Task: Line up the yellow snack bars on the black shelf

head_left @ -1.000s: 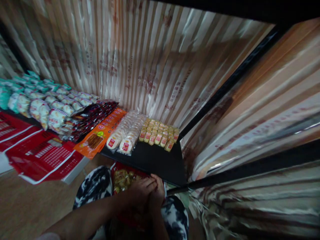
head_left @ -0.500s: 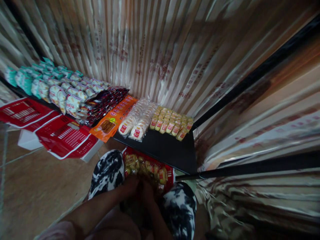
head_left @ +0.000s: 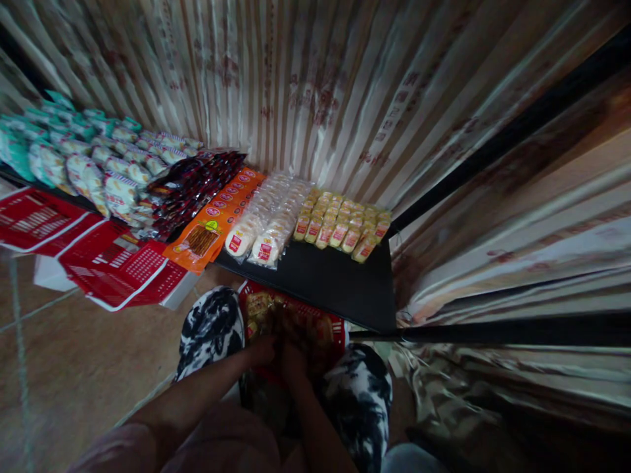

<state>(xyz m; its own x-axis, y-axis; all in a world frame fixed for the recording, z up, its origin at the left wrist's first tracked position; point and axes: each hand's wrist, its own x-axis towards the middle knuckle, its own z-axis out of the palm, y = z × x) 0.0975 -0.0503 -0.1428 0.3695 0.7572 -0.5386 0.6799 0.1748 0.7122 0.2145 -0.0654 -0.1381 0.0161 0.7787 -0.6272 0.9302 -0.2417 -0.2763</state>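
Observation:
Between my knees is a red box (head_left: 340, 335) holding yellow-wrapped snack packets (head_left: 259, 305). My left hand (head_left: 269, 341) and my right hand (head_left: 296, 355) are close together over it, reaching in among the packets. Both sets of fingers are dark and blurred, so their grip cannot be made out. Just beyond the box, rows of similar yellow packets (head_left: 340, 230) lie on a black shelf (head_left: 335, 282). Beside them, to the left, are clear-wrapped round white snacks (head_left: 266, 246).
An orange snack bag (head_left: 211, 223), dark shiny packets (head_left: 192, 190) and white and teal packets (head_left: 83, 161) continue along the shelf leftward. Red printed boxes (head_left: 123, 272) stand below it. A striped curtain (head_left: 276, 85) hangs behind. Black poles (head_left: 493, 328) run along the right.
My hands have moved forward, away from my body, and now reach deeper over the packets in the red box. The view has shifted slightly, with the left part of the shelf sliding further left.

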